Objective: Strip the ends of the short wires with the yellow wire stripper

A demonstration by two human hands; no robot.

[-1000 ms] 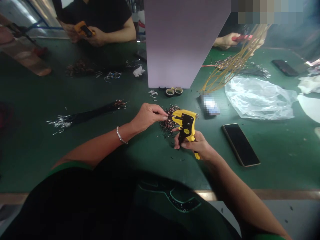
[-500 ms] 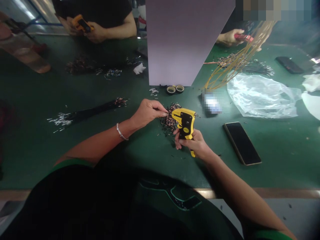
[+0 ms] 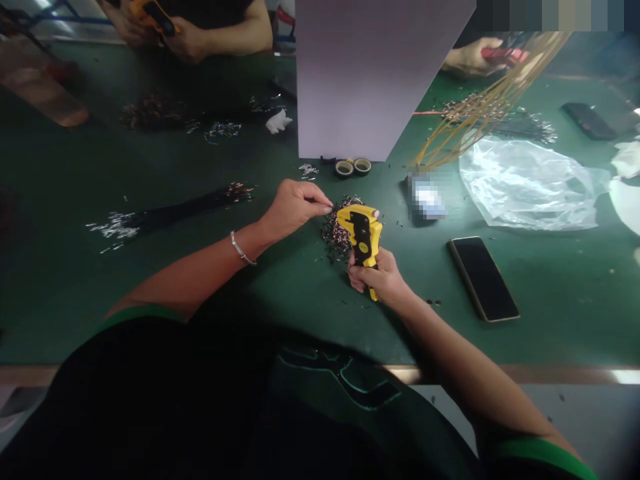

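Observation:
My left hand (image 3: 299, 208) is closed in a pinch, thumb and forefinger together at the edge of a heap of dark and coppery wire scraps (image 3: 336, 233). What the fingertips hold is too small to make out. In my right hand (image 3: 380, 275) is a yellow and black pistol-shaped wire stripper (image 3: 364, 233), with the fingers wrapped round its handles. Its jaw end points left over the heap, close beside my left fingertips. To the left lies a bundle of black wires (image 3: 185, 205) with silvery ends on one side and coppery ends on the other.
Two tape rolls (image 3: 353, 167) sit at the foot of a pale upright panel (image 3: 345, 87). Right of me are a phone (image 3: 484, 279), a clear plastic bag (image 3: 530, 187) and yellow wires (image 3: 463, 127). Across the table, co-workers' hands (image 3: 187, 39) hold tools.
The wire stripper has shifted slightly left and turned a little, and my right fingers wrap its handles more tightly. My left hand keeps its pinch. The whole view has shifted slightly.

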